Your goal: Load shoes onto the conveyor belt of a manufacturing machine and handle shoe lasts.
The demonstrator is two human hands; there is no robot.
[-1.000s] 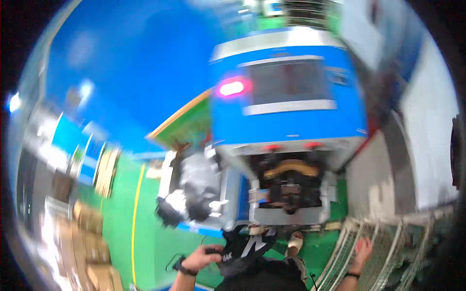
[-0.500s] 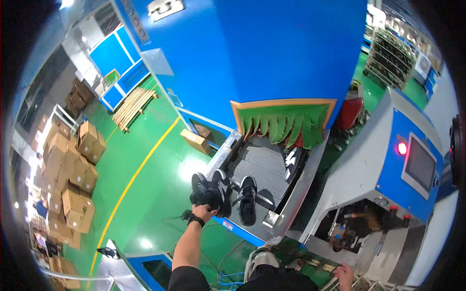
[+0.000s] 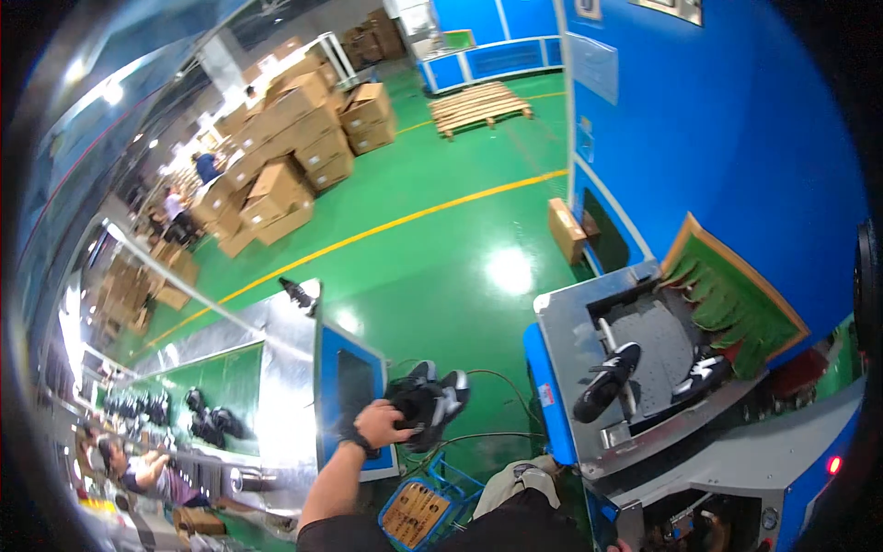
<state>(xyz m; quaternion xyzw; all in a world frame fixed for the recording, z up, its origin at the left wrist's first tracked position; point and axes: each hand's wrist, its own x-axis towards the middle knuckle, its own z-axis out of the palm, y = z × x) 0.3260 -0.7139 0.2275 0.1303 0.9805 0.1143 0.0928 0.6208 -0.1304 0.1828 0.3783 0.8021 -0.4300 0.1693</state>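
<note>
My left hand is closed on the collars of a pair of black sneakers with white details. The pair hangs over the green floor, between a metal-topped bench and the blue machine. Just a sliver of my right hand shows at the bottom edge, so its fingers cannot be made out. On the machine's grey conveyor lie a black sneaker with a white sole edge and a black-and-white sneaker nearer the green strip curtain.
A metal-topped bench with a green belt carries several black shoes. A blue-framed stool stands below my left arm. Cardboard boxes and a wooden pallet stand farther off. A person sits beyond the bench.
My view has swung left. My left hand has carried the pair of sneakers away from the conveyor's edge toward the bench. The single black sneaker stays on the conveyor.
</note>
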